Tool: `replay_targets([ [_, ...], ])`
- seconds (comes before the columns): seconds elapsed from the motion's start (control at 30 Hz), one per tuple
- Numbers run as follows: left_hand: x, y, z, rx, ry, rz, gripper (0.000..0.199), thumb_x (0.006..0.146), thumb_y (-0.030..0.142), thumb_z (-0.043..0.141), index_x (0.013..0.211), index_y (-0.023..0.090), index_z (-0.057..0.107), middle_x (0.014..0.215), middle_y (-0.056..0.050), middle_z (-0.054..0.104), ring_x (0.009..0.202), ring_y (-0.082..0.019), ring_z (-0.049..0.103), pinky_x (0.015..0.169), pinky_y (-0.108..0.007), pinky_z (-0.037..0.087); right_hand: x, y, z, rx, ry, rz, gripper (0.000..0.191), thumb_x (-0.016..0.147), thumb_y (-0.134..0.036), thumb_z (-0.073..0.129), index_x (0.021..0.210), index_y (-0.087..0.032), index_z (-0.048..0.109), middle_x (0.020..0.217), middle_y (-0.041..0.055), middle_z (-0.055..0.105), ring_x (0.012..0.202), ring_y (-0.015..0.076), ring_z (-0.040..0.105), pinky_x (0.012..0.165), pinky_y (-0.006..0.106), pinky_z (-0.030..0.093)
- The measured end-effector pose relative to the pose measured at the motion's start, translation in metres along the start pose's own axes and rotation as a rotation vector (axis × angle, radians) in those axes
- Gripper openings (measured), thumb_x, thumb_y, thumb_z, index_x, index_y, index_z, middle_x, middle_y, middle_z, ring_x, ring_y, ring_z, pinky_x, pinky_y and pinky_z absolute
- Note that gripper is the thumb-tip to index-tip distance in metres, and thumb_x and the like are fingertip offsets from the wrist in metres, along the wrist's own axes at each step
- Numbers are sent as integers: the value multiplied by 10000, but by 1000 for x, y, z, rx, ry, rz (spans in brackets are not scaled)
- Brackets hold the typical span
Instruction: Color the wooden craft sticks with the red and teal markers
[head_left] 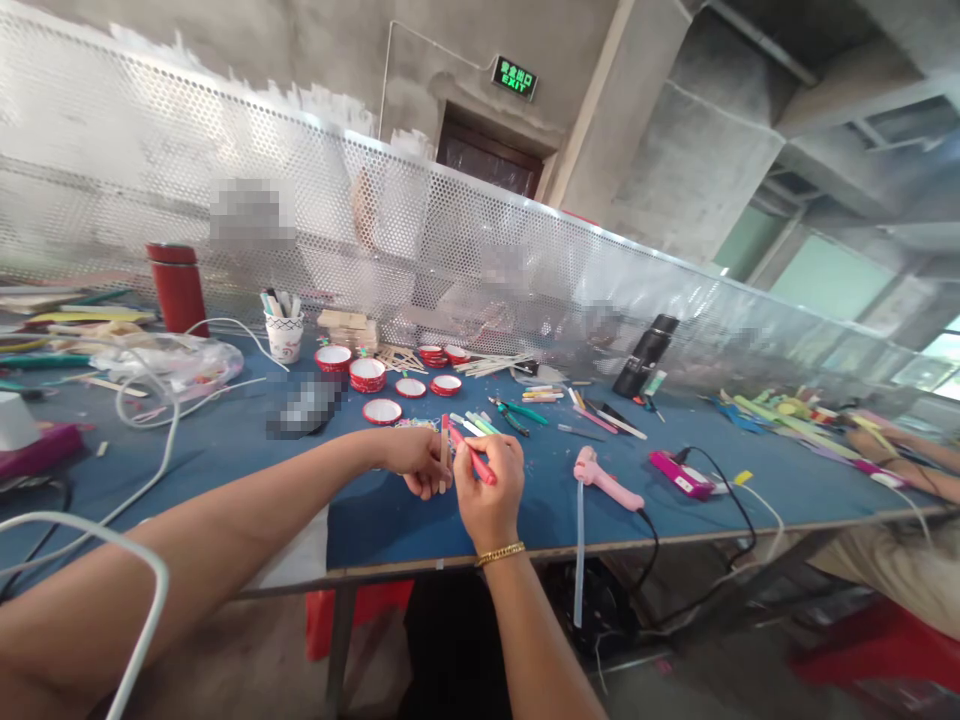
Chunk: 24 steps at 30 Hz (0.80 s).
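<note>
White cable (169, 440) loops across the near left, smooth and rounded, close to a crumpled, see-through plastic bag (199, 362). Past it, on the far side, stands a red flask (178, 295), a plain cylinder, then a patterned paper cup (283, 340) packed with pens. Shallow round dishes (382, 411) follow, white inside with red sides, some of them stacked; loose flat wooden strips (495, 364) fan out behind.

At the near middle, my left hand (420, 462) pinches a slim wooden stick (444, 455) roughly upright, its upper part red and its lower part pale. Just beside it, my right hand (491, 490) grips a red marker (481, 466) like a pen, slanting toward the stick; I cannot tell whether the tip touches it.

Farther right lie green-handled pliers (525, 410), then a glossy pink glue gun (606, 482) with a translucent rod hanging over the near edge. A black flask (646, 355) rises behind, and a purple power strip (681, 474) sits right of the gun. At far right, another person's forearm (919, 478) rests.

Underneath is a matte blue tabletop (555, 522). A perforated metal screen (480, 215) runs behind it, with rough concrete walls and a green exit sign (515, 78) beyond.
</note>
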<state>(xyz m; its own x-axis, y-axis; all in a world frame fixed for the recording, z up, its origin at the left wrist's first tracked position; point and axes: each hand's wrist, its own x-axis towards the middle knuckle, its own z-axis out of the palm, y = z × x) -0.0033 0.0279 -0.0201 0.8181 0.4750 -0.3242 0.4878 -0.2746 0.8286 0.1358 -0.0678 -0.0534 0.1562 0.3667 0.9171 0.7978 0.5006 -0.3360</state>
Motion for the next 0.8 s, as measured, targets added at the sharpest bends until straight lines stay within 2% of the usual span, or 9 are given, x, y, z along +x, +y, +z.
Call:
replay_targets([
  [0.23, 0, 0, 0, -2, 13, -4, 175, 712, 317, 699, 710, 146, 659, 633, -27, 678, 603, -130, 662, 613, -244, 536, 0, 0, 0, -25, 21, -7, 108, 897, -251, 527, 800, -207, 548, 726, -4, 620, 698, 150, 548, 849, 355, 423],
  [0.43, -1, 1, 0, -7, 4, 5, 160, 688, 305, 704, 738, 161, 657, 640, -5, 677, 551, -115, 641, 594, -246, 532, 0, 0, 2, -25, -11, -44, 113, 904, -253, 520, 805, -208, 551, 714, -13, 629, 678, 142, 572, 864, 359, 418],
  [0.63, -1, 1, 0, -4, 1, -6, 244, 688, 384, 719, 693, 152, 646, 613, -16, 663, 572, -125, 643, 617, -254, 530, -2, -1, -3, -47, 27, -17, 79, 891, -243, 531, 822, -209, 545, 725, -9, 635, 695, 147, 589, 914, 385, 398],
  [0.8, -2, 4, 0, -1, 11, -21, 189, 714, 336, 682, 722, 153, 638, 647, -22, 676, 588, -132, 654, 640, -272, 539, -1, -5, -4, -51, 27, -29, 69, 886, -235, 536, 823, -210, 550, 714, -18, 633, 697, 146, 604, 922, 387, 392],
])
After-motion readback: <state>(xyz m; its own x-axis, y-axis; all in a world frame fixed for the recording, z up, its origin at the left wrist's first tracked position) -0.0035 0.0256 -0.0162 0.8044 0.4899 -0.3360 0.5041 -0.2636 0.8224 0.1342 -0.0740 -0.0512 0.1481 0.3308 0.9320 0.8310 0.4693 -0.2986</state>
